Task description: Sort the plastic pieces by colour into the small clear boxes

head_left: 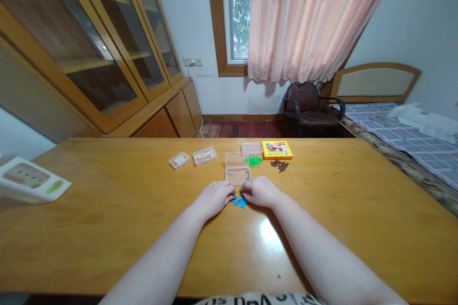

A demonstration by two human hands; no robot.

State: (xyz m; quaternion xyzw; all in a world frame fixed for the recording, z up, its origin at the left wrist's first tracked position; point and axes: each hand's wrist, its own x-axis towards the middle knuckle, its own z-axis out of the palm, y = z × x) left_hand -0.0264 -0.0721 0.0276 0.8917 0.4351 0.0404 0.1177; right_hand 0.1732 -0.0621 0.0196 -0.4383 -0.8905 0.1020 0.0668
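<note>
My left hand (215,197) and my right hand (259,191) rest on the wooden table (107,209), knuckles up, fingers curled inward toward each other. Between them lies a small heap of blue plastic pieces (239,201), which both sets of fingertips touch. What the fingers pinch is hidden. Just beyond the hands sits an open clear plastic case (236,171) with a few blue pieces on its edge.
Further back lie a green pile of pieces (254,161), a brown pile (280,165), a yellow box (276,149), and three more clear cases (204,156). A white box (28,181) sits at the left edge. A chair and bed stand beyond.
</note>
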